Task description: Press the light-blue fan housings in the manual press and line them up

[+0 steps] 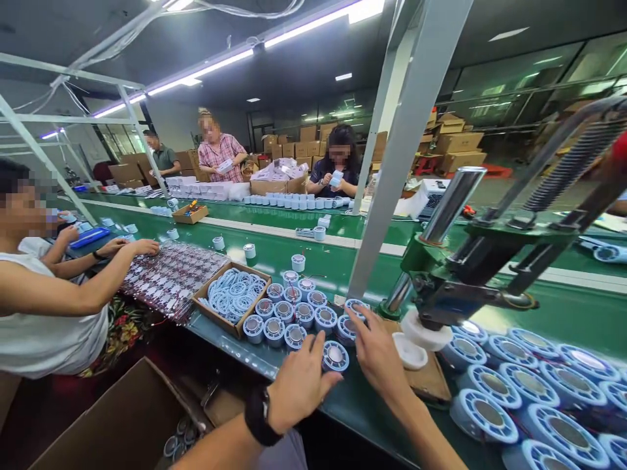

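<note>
My left hand (300, 377), with a black band on the wrist, has its thumb and fingers around the near left side of a round light-blue housing (336, 356) with a silvery disc in its top. My right hand (376, 343) is just right of it, fingers apart, reaching over another blue housing (346, 328) at the edge of the group. Fingertips are at a further housing (356, 308) behind; whether they press on it I cannot tell. Similar housings (284, 311) stand close together left of my hands.
A press (455, 287) with a white pad stands to the right, above a white cup (409, 351) on a board. Several housings (531, 385) fill the right side. A box of blue rings (234, 292) lies left. A grey post (392, 156) rises ahead. Co-workers sit nearby (53, 281).
</note>
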`<act>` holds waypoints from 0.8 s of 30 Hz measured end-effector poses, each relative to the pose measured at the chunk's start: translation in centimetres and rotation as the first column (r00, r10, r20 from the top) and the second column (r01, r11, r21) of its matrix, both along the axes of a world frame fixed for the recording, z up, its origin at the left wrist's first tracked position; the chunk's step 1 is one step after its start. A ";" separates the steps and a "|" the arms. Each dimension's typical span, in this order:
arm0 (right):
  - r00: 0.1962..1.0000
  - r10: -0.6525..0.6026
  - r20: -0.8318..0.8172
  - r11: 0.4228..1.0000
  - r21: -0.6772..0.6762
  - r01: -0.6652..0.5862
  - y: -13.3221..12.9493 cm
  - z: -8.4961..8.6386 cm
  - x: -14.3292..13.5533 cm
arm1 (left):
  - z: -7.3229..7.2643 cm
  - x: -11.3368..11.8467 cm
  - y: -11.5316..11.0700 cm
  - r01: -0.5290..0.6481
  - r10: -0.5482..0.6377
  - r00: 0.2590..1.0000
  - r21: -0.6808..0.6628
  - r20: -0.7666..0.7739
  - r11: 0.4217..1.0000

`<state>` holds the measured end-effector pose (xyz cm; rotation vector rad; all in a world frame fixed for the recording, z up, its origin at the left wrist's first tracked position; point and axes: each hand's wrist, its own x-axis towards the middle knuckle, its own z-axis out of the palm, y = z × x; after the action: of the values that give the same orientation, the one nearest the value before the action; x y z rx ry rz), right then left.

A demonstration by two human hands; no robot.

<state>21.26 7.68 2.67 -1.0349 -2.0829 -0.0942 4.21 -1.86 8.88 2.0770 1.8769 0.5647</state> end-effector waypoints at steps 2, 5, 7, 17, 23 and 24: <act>0.999 0.038 -0.028 0.999 -0.014 -0.039 -2.6 -0.6 0.3 | 2.0 -3.9 1.6 -0.069 0.078 0.994 0.119 -0.073 0.991; 0.997 0.077 0.030 0.997 -0.012 -0.077 -6.2 -1.7 -0.9 | 4.6 -11.2 5.6 -0.256 0.287 0.945 0.194 -0.154 0.947; 0.998 0.064 0.012 0.998 -0.007 -0.064 -7.4 -2.3 -1.9 | 5.1 -15.0 8.3 -0.301 0.330 0.929 0.179 -0.166 0.937; 0.948 0.080 -0.309 0.988 -0.103 -0.117 -10.0 -3.3 3.2 | 5.6 -15.9 9.6 -0.164 0.200 0.967 0.220 -0.157 0.962; 0.932 0.002 -0.363 0.985 -0.159 -0.064 -10.6 -3.1 5.3 | -2.3 -1.7 2.2 0.395 -0.392 0.919 0.092 -0.044 0.914; 0.930 0.000 -0.367 0.984 -0.166 -0.066 -10.6 -3.1 5.4 | -3.8 0.0 1.5 0.401 -0.399 0.916 0.081 -0.031 0.913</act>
<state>26.71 -2.94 -0.44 -1.0312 -1.7869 0.2864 4.22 -0.38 5.04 2.4345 1.3882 0.5333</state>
